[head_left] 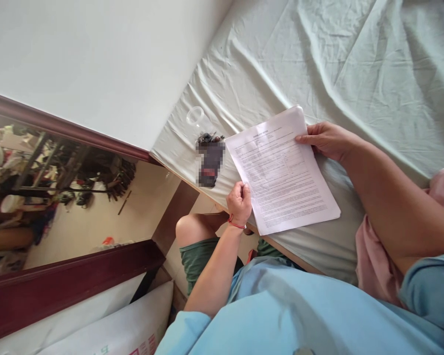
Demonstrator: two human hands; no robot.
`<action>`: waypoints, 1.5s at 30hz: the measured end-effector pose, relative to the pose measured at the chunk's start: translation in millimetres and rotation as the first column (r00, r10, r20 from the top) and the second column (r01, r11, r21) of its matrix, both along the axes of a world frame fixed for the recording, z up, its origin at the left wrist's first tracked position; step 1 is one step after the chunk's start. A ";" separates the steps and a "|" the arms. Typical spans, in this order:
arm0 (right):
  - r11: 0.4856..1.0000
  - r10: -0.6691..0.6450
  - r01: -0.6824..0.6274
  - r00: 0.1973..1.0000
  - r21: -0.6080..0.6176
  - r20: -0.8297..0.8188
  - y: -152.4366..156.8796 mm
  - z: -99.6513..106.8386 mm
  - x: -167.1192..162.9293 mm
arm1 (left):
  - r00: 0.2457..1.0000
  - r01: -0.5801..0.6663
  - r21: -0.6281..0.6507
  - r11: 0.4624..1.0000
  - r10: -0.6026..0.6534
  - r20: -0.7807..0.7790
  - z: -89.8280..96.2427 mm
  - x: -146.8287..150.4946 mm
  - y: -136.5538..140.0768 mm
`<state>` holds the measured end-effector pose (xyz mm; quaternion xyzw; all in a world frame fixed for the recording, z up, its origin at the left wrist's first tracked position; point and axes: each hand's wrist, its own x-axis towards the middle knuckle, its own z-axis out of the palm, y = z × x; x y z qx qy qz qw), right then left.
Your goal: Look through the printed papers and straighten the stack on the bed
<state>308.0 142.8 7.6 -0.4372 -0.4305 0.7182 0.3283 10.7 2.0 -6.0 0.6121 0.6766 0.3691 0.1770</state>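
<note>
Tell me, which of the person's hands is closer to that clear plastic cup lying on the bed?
Left. The left hand grips the paper's near edge, below the clear plastic cup and the blurred dark object. The right hand holds the paper's far edge, well off to the cup's right.

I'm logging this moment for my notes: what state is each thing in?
Printed paper: flat on the bed, held at two edges.
Left hand: gripping the paper's near-left edge.
Right hand: fingers on the paper's far-right edge.
Clear cup: lying on its side, looks empty.
Bedsheet: wrinkled.
</note>
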 end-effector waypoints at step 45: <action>0.996 0.000 0.000 1.000 -0.094 0.006 -4.9 13.3 0.3 | 0.999 0.020 0.011 1.000 -0.020 -0.044 -1.2 -1.8 -1.0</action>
